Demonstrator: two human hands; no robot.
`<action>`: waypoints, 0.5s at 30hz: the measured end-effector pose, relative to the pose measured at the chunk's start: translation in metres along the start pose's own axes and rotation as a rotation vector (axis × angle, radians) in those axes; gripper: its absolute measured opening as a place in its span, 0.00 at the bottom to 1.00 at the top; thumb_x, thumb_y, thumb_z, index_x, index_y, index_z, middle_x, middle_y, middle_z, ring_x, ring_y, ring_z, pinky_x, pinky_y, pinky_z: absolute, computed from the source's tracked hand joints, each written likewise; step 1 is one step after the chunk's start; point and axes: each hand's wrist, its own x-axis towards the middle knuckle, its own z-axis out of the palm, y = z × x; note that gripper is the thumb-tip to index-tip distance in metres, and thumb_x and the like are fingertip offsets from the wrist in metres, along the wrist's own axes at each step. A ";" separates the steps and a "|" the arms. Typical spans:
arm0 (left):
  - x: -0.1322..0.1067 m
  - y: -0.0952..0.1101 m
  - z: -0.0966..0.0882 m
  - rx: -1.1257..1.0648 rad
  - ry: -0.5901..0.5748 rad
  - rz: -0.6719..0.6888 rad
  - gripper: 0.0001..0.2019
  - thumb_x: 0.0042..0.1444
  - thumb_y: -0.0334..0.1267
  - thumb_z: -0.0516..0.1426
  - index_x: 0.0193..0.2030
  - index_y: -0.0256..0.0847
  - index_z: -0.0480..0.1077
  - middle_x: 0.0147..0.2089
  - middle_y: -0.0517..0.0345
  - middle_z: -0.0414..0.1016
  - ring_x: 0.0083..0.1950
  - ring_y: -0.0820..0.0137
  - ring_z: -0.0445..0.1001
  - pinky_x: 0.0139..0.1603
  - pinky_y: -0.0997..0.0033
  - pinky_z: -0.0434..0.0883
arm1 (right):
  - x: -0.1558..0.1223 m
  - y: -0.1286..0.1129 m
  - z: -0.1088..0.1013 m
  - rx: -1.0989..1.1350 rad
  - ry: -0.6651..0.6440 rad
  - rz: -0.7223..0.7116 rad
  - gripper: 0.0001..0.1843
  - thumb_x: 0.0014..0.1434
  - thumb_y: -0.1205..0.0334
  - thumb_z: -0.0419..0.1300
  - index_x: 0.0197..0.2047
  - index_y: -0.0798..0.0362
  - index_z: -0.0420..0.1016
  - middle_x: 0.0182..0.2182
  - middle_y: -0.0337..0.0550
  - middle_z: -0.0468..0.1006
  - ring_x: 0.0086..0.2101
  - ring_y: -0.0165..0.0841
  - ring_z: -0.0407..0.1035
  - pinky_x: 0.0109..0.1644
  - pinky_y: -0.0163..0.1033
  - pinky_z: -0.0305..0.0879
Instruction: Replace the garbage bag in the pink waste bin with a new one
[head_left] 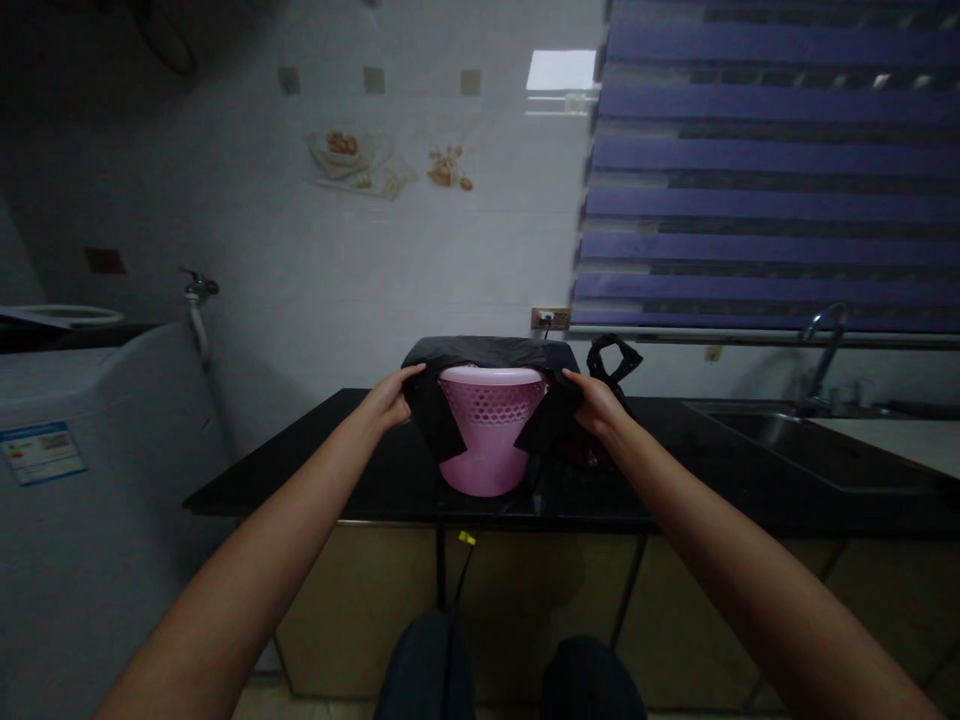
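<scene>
We listed one black plastic bag (487, 353) draped over a pink plastic wastebasket (487, 430) on the counter (240, 480); left grip (388, 398) and right grip (596, 405) narrow, pinching the bag's edges, reaching forward.

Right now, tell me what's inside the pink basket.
A black plastic bag drapes over the rim of the pink basket, held by the left hand and right hand; the inside is hidden.
</scene>
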 end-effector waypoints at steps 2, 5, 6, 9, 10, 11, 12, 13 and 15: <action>-0.003 0.000 0.001 0.002 -0.009 0.003 0.07 0.56 0.26 0.53 0.35 0.30 0.73 0.25 0.49 0.79 0.25 0.67 0.78 0.31 0.71 0.76 | -0.003 -0.002 -0.002 -0.006 0.014 0.007 0.06 0.58 0.70 0.55 0.30 0.56 0.71 0.24 0.40 0.77 0.25 0.28 0.71 0.36 0.33 0.70; -0.008 -0.001 0.003 0.006 -0.019 0.002 0.08 0.56 0.25 0.53 0.35 0.30 0.73 0.25 0.49 0.79 0.25 0.68 0.78 0.31 0.71 0.76 | -0.010 -0.005 -0.005 -0.009 0.033 0.004 0.06 0.58 0.71 0.55 0.31 0.56 0.72 0.25 0.40 0.77 0.26 0.27 0.72 0.37 0.33 0.70; -0.011 -0.001 0.003 0.009 -0.021 0.000 0.07 0.56 0.25 0.53 0.35 0.30 0.73 0.25 0.49 0.79 0.25 0.68 0.77 0.31 0.71 0.76 | -0.012 -0.006 -0.005 -0.011 0.033 -0.003 0.06 0.58 0.71 0.55 0.31 0.56 0.72 0.26 0.40 0.77 0.26 0.27 0.72 0.37 0.33 0.70; -0.017 -0.002 0.004 0.023 -0.027 -0.012 0.08 0.56 0.25 0.53 0.36 0.29 0.73 0.26 0.48 0.79 0.25 0.67 0.78 0.32 0.71 0.76 | -0.020 -0.009 -0.008 -0.058 0.022 -0.030 0.05 0.57 0.71 0.56 0.32 0.56 0.71 0.26 0.40 0.78 0.27 0.27 0.72 0.36 0.33 0.70; -0.019 -0.002 0.003 0.029 -0.028 -0.016 0.08 0.56 0.25 0.53 0.36 0.28 0.73 0.26 0.47 0.79 0.25 0.67 0.78 0.32 0.71 0.76 | -0.022 -0.010 -0.009 -0.092 0.029 -0.043 0.05 0.57 0.72 0.56 0.32 0.55 0.71 0.26 0.39 0.78 0.26 0.27 0.72 0.35 0.33 0.70; -0.020 -0.003 0.002 0.035 -0.028 -0.020 0.08 0.56 0.25 0.53 0.36 0.28 0.74 0.26 0.47 0.79 0.25 0.67 0.78 0.32 0.71 0.76 | -0.025 -0.011 -0.010 -0.131 0.041 -0.057 0.05 0.56 0.72 0.56 0.32 0.55 0.72 0.25 0.39 0.77 0.25 0.27 0.71 0.33 0.32 0.69; -0.022 -0.003 0.001 0.041 -0.026 -0.022 0.08 0.55 0.25 0.53 0.36 0.28 0.74 0.26 0.47 0.79 0.25 0.67 0.78 0.32 0.71 0.76 | -0.027 -0.013 -0.012 -0.170 0.056 -0.069 0.06 0.56 0.73 0.56 0.32 0.55 0.72 0.25 0.38 0.77 0.24 0.27 0.71 0.31 0.32 0.69; -0.024 -0.003 0.000 0.047 -0.023 -0.023 0.08 0.55 0.24 0.53 0.35 0.28 0.74 0.26 0.47 0.79 0.25 0.67 0.77 0.31 0.71 0.76 | -0.029 -0.014 -0.013 -0.204 0.071 -0.079 0.06 0.55 0.74 0.56 0.32 0.55 0.72 0.24 0.37 0.76 0.23 0.27 0.70 0.30 0.32 0.68; -0.027 -0.002 -0.002 0.059 -0.016 -0.021 0.08 0.55 0.24 0.53 0.35 0.29 0.74 0.26 0.48 0.79 0.25 0.67 0.77 0.30 0.71 0.76 | -0.031 -0.016 -0.017 -0.253 0.092 -0.092 0.06 0.55 0.74 0.56 0.31 0.54 0.72 0.24 0.36 0.76 0.22 0.26 0.69 0.29 0.32 0.67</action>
